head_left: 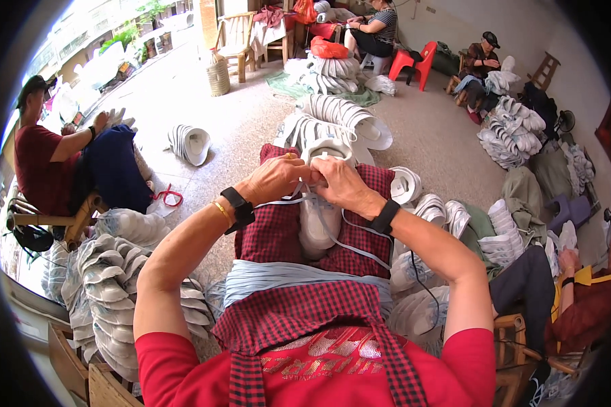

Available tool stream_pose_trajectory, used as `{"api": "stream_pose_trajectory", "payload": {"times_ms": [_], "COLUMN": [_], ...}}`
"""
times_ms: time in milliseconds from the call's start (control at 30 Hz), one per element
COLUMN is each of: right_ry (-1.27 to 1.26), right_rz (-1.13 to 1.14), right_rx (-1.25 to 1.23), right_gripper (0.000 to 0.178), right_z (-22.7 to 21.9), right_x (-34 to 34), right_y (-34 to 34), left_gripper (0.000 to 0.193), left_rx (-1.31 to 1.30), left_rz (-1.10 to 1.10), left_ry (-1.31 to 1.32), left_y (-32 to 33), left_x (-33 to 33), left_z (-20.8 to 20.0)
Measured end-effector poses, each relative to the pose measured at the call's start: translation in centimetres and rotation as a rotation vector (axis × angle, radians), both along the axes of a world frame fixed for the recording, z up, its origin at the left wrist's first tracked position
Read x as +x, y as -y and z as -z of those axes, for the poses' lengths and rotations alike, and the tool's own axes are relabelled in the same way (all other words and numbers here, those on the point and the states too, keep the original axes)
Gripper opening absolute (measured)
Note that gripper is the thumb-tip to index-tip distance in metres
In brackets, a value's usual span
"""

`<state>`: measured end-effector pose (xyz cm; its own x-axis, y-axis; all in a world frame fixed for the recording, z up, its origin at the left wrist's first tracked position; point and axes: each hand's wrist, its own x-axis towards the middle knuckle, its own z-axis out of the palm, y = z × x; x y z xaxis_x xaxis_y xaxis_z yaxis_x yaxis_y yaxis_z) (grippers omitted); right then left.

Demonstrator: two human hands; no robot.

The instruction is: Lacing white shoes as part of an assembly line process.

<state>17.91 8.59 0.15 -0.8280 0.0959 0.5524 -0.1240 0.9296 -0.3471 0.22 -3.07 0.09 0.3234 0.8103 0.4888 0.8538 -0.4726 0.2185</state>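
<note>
A white shoe upper stands between my knees on the checked apron, its collar away from me. My left hand is closed in a pinch at the shoe's throat, on a pale shoelace. Fingers pressed together, my right hand meets it there and grips the lace by the eyelets; the fingertips partly hide the exact hold. Loose lace ends loop down over the shoe and both thighs. Across my lap lies a thick bundle of light blue laces.
Nested white shoe uppers lie just beyond my knees, and a small stack sits on the floor ahead left. Large piles flank me at left and right. Several co-workers sit around, near a red chair and bamboo chair.
</note>
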Motion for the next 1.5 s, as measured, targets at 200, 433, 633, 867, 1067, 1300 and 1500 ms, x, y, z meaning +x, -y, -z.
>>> {"api": "stream_pose_trajectory", "payload": {"times_ms": [200,433,633,867,1067,1300,1500], "right_ry": [0.035,-0.027,0.283,0.231,0.216,0.141,0.196], "right_rz": [0.152,0.061,0.215,0.17,0.107,0.167,0.031], "right_rx": [0.056,0.492,0.02,-0.09,-0.209,-0.058,-0.594], "right_gripper": [0.017,0.014,0.011,0.013,0.021,0.038,0.045], "right_z": [1.1,-1.6,-7.9,-8.1,-5.4,0.3,1.1], "right_x": [-1.3,4.9,9.5,8.2,4.5,0.2,0.1], "right_y": [0.3,-3.9,-3.8,-2.4,-2.6,-4.6,-6.6], "left_gripper": [0.021,0.022,0.018,0.017,0.022,0.017,0.015], "left_rx": [0.113,0.097,0.149,-0.164,-0.235,-0.113,-0.086], "left_rz": [-0.022,-0.099,-0.017,-0.039,-0.316,-0.504,-0.486], "left_ry": [-0.079,-0.098,0.28,0.637,0.565,0.499,0.492], "left_y": [0.5,0.9,-1.5,-1.5,1.3,1.5,1.4], "left_x": [-0.2,0.9,5.6,7.0,4.3,6.0,6.2], "left_z": [0.4,-0.1,-1.3,-3.0,-1.8,-1.2,0.1]}}
